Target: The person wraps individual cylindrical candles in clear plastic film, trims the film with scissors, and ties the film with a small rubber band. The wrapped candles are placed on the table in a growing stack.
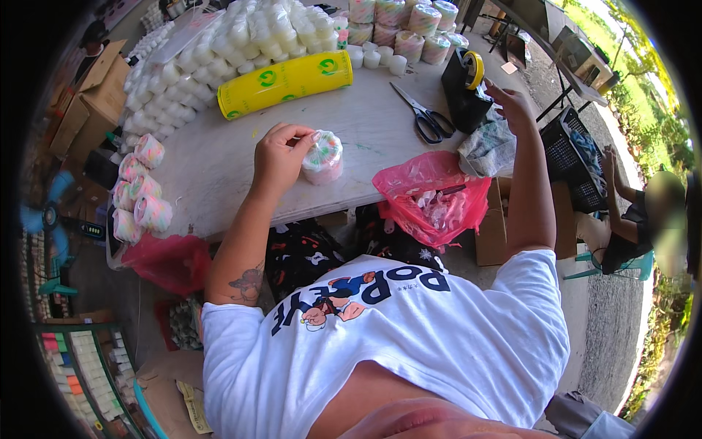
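My left hand (286,152) is closed at the top edge of a small cylindrical pack (323,162) in clear plastic with pink and green markings. The pack stands upright on the table (252,157). Over at the right, my right hand (512,108) reaches up beside a black tape dispenser (466,99) that carries a roll of yellow tape (475,70). Its fingers look stretched apart, close to the tape; whether they touch it is hard to see. Black-handled scissors (424,115) lie between the dispenser and the pack.
A yellow printed film roll (285,84) lies before heaped white cups (241,36). Similar wrapped packs (409,45) stand at the back, others (151,212) at the left edge. A pink plastic bag (439,197) and grey cloth (488,146) hang at the front edge. Someone sits at far right.
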Tool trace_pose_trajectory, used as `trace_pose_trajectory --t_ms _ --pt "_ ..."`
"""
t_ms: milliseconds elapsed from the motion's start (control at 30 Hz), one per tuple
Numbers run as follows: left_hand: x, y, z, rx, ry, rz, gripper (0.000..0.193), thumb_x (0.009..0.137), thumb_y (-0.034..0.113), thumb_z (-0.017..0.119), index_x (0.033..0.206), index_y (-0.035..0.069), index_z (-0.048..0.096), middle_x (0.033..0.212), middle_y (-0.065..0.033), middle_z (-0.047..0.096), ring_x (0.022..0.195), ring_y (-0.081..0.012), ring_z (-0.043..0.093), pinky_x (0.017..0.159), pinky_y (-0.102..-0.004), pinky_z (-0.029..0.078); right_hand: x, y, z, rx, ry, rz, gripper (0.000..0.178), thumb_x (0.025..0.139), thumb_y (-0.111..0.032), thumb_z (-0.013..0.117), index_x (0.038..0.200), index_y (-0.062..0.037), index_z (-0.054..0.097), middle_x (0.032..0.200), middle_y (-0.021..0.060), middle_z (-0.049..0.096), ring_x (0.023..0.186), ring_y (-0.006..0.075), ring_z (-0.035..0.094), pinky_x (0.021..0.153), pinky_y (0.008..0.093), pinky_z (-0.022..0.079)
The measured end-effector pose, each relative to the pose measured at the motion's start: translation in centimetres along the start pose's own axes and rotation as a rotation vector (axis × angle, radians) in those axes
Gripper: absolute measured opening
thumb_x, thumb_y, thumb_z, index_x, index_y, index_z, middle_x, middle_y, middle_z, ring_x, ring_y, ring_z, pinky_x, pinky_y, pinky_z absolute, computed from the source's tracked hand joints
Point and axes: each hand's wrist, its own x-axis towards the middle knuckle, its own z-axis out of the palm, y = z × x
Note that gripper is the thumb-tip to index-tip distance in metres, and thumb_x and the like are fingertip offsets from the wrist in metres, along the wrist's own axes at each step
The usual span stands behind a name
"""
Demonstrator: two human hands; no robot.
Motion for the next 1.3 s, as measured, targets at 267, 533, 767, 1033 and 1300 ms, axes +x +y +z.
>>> trace_pose_trajectory --t_ms 267,533,767,1033,1300 --pt "-1.3 -2.2 0.6 0.053 0.154 0.165 0.005 0.082 0.007 0.068 0.084 0.003 0.065 0.099 -0.0096 0.067 0.082 -0.0161 0.063 0.078 -0.0261 0.047 -1.7 -2.1 0.7 0.370 -0.174 0.047 0.024 0.079 -0.025 0.073 0.096 -0.0075 0.069 0.112 0.0018 0.061 0.105 0.0169 0.051 0.089 0.0368 0.036" --pt "-1.7 -2.8 3.6 -0.919 0.100 -0.121 0.006 0.091 -0.001 0.053 0.092 0.002 0.047 0.119 -0.0206 0.059 0.102 -0.0164 0.058 0.090 -0.0270 0.047 -4.9 6.1 3.4 0.424 -0.008 -0.490 0.012 0.086 -0.011 0.068 0.088 0.0012 0.066 0.118 0.0045 0.055 0.100 0.0102 0.051 0.085 0.0242 0.040" --pt "-2.3 -1.8 6.7 -0.651 0.404 -0.065 0.009 0.091 -0.001 0.052 0.091 0.002 0.044 0.116 -0.0204 0.061 0.103 -0.0176 0.058 0.092 -0.0290 0.046 -4.0 6.4 2.5 0.417 -0.036 -0.518 0.010 0.086 -0.007 0.067 0.091 0.0015 0.066 0.116 0.0056 0.056 0.102 0.0117 0.051 0.089 0.0256 0.040" --pt "-2.2 -1.9 6.1 -0.656 0.409 -0.100 0.009 0.089 0.000 0.054 0.091 0.002 0.045 0.115 -0.0189 0.062 0.098 -0.0155 0.058 0.088 -0.0275 0.046 -3.1 7.7 2.2 0.531 -0.116 -0.449 0.008 0.087 -0.009 0.066 0.090 -0.0015 0.065 0.109 0.0047 0.060 0.104 0.0110 0.051 0.090 0.0238 0.040" --pt "-2.9 -0.4 5.8 -1.192 0.416 -0.298 0.028 0.087 -0.005 0.052 0.106 0.005 0.036 0.118 -0.0205 0.056 0.105 -0.0189 0.055 0.095 -0.0330 0.045 -12.1 2.3 7.3 0.415 0.155 -0.579 0.013 0.088 -0.012 0.065 0.091 0.0002 0.067 0.130 0.0118 0.049 0.115 0.0165 0.050 0.095 0.0294 0.040"
